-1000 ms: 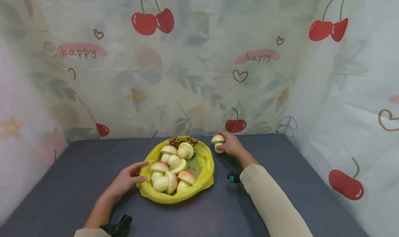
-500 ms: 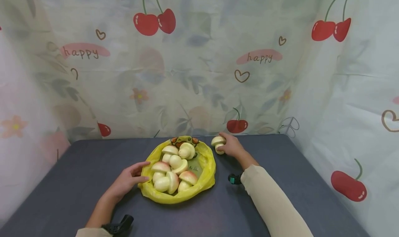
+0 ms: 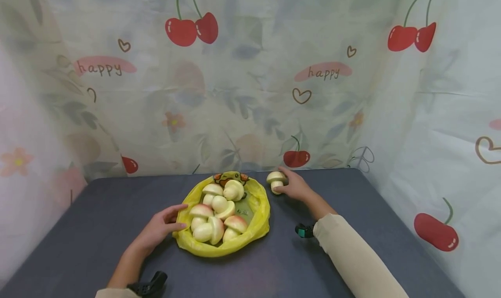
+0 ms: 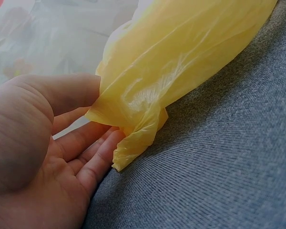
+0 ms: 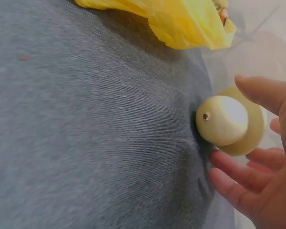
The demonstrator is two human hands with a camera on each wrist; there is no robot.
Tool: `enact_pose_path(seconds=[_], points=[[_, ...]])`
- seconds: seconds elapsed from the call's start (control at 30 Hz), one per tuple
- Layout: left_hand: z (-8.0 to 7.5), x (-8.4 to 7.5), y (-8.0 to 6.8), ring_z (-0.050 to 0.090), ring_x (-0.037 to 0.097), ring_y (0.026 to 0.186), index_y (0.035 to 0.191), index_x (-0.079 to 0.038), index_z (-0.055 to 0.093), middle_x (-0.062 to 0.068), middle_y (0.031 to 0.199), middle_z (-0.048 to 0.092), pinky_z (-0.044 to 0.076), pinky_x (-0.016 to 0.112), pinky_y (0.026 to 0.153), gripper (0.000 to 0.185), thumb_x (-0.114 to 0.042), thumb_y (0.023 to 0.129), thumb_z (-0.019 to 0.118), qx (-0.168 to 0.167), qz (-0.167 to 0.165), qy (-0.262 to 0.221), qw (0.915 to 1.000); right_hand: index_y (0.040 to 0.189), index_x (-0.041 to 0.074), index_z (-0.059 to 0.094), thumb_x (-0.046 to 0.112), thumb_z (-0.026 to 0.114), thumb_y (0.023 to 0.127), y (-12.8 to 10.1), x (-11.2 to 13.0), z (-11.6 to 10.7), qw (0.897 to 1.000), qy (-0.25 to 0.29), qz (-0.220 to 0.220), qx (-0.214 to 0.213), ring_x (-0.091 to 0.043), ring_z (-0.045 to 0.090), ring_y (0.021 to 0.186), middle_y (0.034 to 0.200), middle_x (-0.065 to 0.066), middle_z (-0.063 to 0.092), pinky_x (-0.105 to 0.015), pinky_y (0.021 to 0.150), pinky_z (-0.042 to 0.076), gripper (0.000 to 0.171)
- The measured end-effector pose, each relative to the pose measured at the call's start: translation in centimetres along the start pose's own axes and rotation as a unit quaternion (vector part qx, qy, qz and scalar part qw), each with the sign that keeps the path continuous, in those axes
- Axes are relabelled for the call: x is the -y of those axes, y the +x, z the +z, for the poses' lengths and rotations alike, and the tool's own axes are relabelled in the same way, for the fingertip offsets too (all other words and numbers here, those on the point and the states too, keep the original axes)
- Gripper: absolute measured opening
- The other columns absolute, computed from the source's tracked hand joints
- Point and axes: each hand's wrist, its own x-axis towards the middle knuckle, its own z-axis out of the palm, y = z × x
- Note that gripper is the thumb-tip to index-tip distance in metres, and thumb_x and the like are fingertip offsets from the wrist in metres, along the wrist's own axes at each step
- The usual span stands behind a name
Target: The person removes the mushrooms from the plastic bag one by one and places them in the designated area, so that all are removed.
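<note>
A yellow plastic bag (image 3: 184, 246) with its mouth rolled wide stands on the dark table, holding several toy mushrooms (image 3: 202, 231) with cream stems, some with pink-tinged caps. My left hand (image 3: 158, 226) is at the bag's left rim, thumb and fingers spread and touching it. In the left wrist view, a crumpled fold of the bag (image 4: 133, 148) lies against the fingertips. Right of the bag, another cream mushroom (image 3: 275, 179) is on the table, its stem end towards the right wrist camera. My right hand (image 3: 295, 185) is beside it, thumb and fingers spread loosely around it.
The dark cloth-covered table (image 3: 250, 276) ends at a back edge just behind the bag and mushroom. A patterned curtain (image 3: 242, 111) hangs behind and along both sides. The bag's far rim bears a printed cartoon figure (image 3: 231, 177).
The right wrist and forearm have shifted to the right, and the mushroom beside that hand has shifted slightly right. The left hand and the bag have stayed in place.
</note>
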Motion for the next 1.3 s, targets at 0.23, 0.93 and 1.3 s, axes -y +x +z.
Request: enact_pose_path(seconds=[0.23, 0.93, 1.3], points=[[-0.1, 0.0, 0.0, 0.05, 0.033, 0.121, 0.144, -0.003, 0.045, 0.024, 0.143, 0.044, 0.044, 0.041, 0.094, 0.064, -0.022, 0.09, 0.072, -0.002, -0.001, 0.001, 1.0, 0.151, 0.009, 0.033, 0.026, 0.075, 0.087, -1.1, -0.6, 0.1, 0.999, 0.039, 0.002, -0.011, -0.035, 0.059, 0.11, 0.143, -0.022, 0.044, -0.049, 0.089, 0.047, 0.079], [0.1, 0.2, 0.0, 0.047, 0.034, 0.124, 0.144, -0.002, 0.046, 0.023, 0.144, 0.043, 0.042, 0.043, 0.097, 0.063, -0.022, 0.09, 0.072, -0.003, 0.003, 0.0, 1.0, 0.14, 0.006, 0.05, 0.018, 0.075, 0.087, -6.7, -0.2, -0.3, 0.991, 0.053, -0.084, -0.091, -0.03, 0.062, 0.106, 0.132, -0.018, 0.056, -0.047, 0.084, 0.051, 0.06], [0.1, 0.0, 0.0, 0.047, 0.034, 0.124, 0.144, -0.003, 0.046, 0.023, 0.144, 0.043, 0.042, 0.044, 0.097, 0.063, -0.022, 0.09, 0.072, -0.007, -0.002, 0.008, 0.9999, 0.131, 0.007, 0.058, 0.014, 0.076, 0.086, -8.9, 2.5, 1.1, 0.98, 0.07, -0.166, -0.078, -0.026, 0.064, 0.099, 0.127, -0.014, 0.06, -0.043, 0.078, 0.053, 0.05]])
